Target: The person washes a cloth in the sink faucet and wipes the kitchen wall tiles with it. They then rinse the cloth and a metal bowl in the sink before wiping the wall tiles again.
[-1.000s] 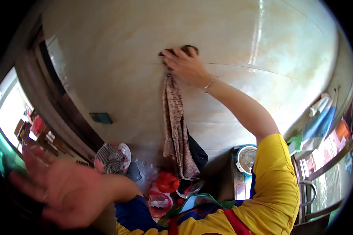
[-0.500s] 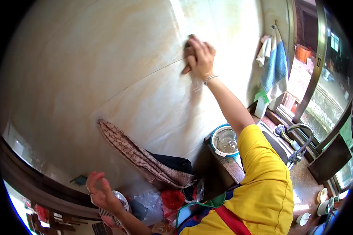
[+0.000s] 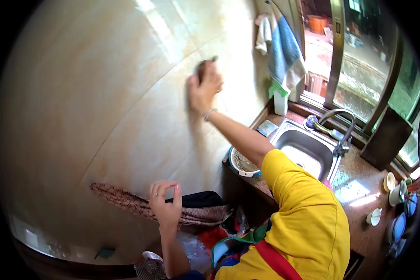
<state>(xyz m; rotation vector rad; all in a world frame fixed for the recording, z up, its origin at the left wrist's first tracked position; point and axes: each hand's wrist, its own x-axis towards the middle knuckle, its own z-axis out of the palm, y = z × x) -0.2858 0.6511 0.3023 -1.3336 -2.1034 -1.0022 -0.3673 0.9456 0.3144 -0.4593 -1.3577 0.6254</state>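
High on the glossy cream tiled wall [image 3: 140, 135], my right hand [image 3: 206, 91] presses a small dark brown cloth or pad [image 3: 201, 70] to the surface. The fingers cover most of it, so its exact kind is unclear, and motion blurs it slightly. A bracelet sits on that wrist. My left hand [image 3: 165, 205] is raised lower down, its fingers loosely bent and apart from the thumb, with nothing in it. Behind it, a brown patterned cloth [image 3: 121, 198] and a black cloth [image 3: 203, 199] hang against the wall.
At right are a steel sink [image 3: 308, 144], a curved faucet [image 3: 343, 128] and a basket [image 3: 242, 163] on the counter. Several cups and bowls, including a white cup [image 3: 373, 217], stand further right. A blue towel [image 3: 284, 46] hangs beside the window. Plastic bags [image 3: 193, 249] lie below.
My view has turned right, showing more of the sink. My right hand has shifted along the wall with the dark cloth or pad. My left hand has come in front of the hanging patterned cloth.
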